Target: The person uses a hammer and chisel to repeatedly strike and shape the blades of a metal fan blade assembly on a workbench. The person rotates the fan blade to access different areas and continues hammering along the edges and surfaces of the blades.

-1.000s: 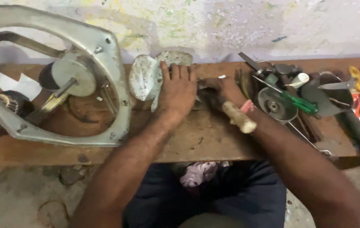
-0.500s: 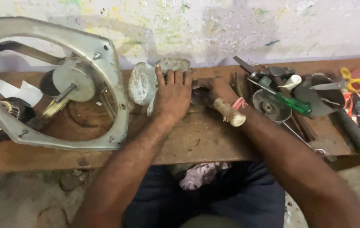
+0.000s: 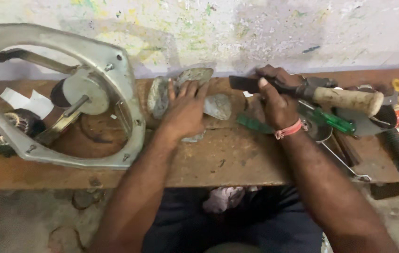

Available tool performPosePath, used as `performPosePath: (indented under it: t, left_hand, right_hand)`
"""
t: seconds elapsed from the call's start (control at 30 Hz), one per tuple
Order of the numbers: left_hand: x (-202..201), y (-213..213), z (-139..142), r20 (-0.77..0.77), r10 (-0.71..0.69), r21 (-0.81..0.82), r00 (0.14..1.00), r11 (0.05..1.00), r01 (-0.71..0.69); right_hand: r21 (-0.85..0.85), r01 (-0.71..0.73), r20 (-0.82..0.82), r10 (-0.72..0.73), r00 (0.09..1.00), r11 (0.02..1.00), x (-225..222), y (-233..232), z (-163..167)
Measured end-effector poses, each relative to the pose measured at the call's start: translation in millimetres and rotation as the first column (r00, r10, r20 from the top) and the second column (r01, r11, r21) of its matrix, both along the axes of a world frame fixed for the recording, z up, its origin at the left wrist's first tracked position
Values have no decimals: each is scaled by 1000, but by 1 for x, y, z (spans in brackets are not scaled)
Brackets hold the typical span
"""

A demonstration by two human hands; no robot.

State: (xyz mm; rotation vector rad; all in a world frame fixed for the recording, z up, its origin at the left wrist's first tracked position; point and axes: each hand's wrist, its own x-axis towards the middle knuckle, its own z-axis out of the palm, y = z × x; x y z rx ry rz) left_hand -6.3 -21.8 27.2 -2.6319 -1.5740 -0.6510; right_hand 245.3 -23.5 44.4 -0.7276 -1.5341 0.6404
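Left hand (image 3: 185,110) lies flat, fingers spread, its grip clamped on nothing, pressing dull grey metal blades (image 3: 159,96) onto the worn wooden tabletop (image 3: 227,159). Right hand (image 3: 276,100) has its grip clamped on a hammer (image 3: 344,99) with a pale, rough handle, held level above the tabletop. Round aluminium fan frame (image 3: 115,65) stands just left.

Worn, scuffed wooden worktop (image 3: 218,159). Dull grey metal fan frame (image 3: 115,61), matt and scratched. Hammer (image 3: 312,91) with pale rough wooden handle. Glossy green plastic screwdriver (image 3: 333,121). Tarnished metal fan blades (image 3: 194,75).
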Motion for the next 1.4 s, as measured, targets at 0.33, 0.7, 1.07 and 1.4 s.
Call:
performPosePath:
  t: [0.33,0.7,1.07,1.4]
  left_hand:
    - [29,-8,11,700,-85,-164,709,947,276]
    - [28,-13,11,927,109,-228,357,923,309]
    - [14,-17,22,133,512,168,848,832,-529]
    - [22,3,21,11,501,-222,865,845,-487]
  right_hand:
    - [-105,-268,-224,240,945,958,13,4,-9]
    - [-172,-502,-347,425,836,848,17,2,-4]
    - [54,-121,8,121,993,991,8,-2,-3]
    - [267,62,355,-158,922,962,6,-6,11]
